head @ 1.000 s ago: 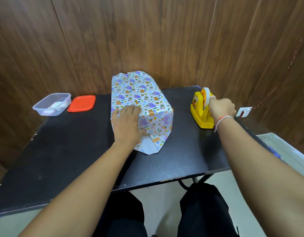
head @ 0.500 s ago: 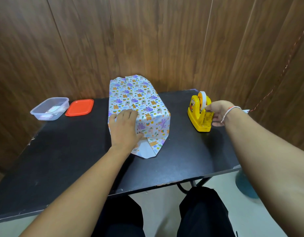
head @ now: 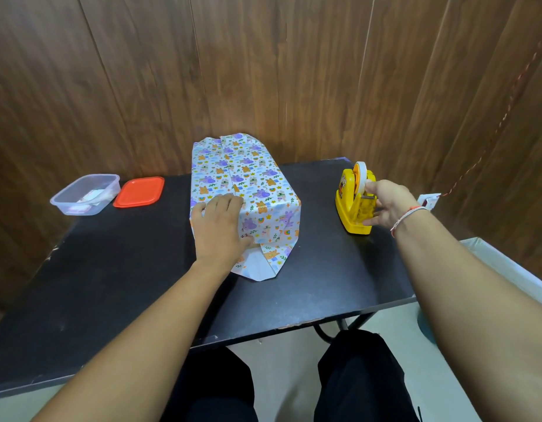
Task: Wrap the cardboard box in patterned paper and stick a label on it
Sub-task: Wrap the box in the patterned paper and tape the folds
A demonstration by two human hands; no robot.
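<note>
Forearms both extended forward over the black table (head: 117,287), bare to beyond the elbow, spread well apart. Left arm runs up and in toward the table's centre; right arm reaches out to the right rear corner, wrist carrying a thin red-and-white thread band (head: 406,217).

Containers: clear plastic tub (head: 85,194) at left rear of the table, lid off, holding a few small white and pinkish items, too small to identify. Its orange-red lid (head: 139,191) lies flat just beside it on the right, close but contact not resolved.

Box (head: 257,193) sits mid-table, long axis pointing away from the person, covered in patterned paper (head: 230,166) with a seam running lengthwise along the top. Near end unfinished: a pointed flap (head: 263,263) lies flat on the table, white underside partly up.

Left hand (head: 219,226): open, fingers together and flat, palm pressed down over the near top edge and near end face of the box, pinning the folded paper. Nothing gripped.

Right hand (head: 385,205): at the yellow tape dispenser (head: 353,208), which stands right of the box and well apart from it. Fingers partly curled, fingertips touching the dispenser near the roll (head: 360,178) and cutter, thumb low on the dispenser's side. Whether tape is pinched cannot be told.
</note>
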